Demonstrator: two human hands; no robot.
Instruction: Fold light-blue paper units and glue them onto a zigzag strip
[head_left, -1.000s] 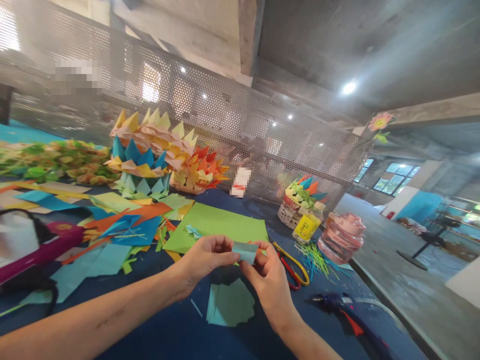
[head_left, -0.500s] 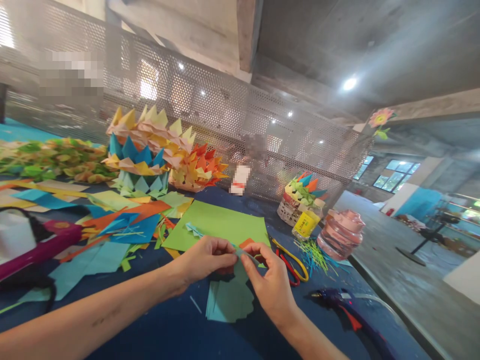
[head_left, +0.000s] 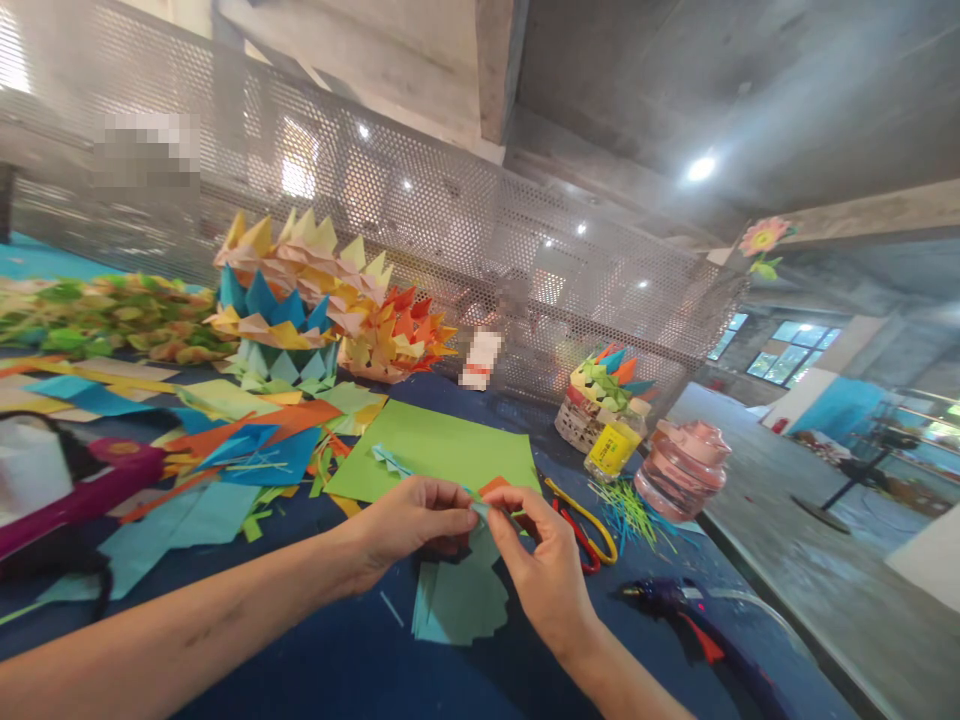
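Observation:
Both hands meet at the middle of the table, pinching one small piece of light blue paper [head_left: 481, 510] between them. My left hand [head_left: 424, 515] grips its left side with thumb and forefinger. On the other side my right hand [head_left: 536, 550] holds it the same way, hiding part of it. Below them lies a stack of pale blue paper pieces [head_left: 457, 605] with a jagged edge. Behind the hands is a green paper sheet [head_left: 442, 445], with a folded light blue strip [head_left: 390, 461] on it. Scissors [head_left: 589, 525] with yellow and red handles lie right of my right hand.
A dark blue glue gun [head_left: 682, 600] lies at right, a magenta one [head_left: 112, 480] at left. A yellow-labelled bottle [head_left: 615, 445] and pink jar [head_left: 682, 468] stand behind thin paper strips [head_left: 634, 512]. Folded-paper crowns [head_left: 281, 330] and paper scraps [head_left: 262, 440] cover the left side.
The fingers of my right hand have shifted slightly on the small blue paper, and a bit more of it shows between the fingertips. Everything else stays in place.

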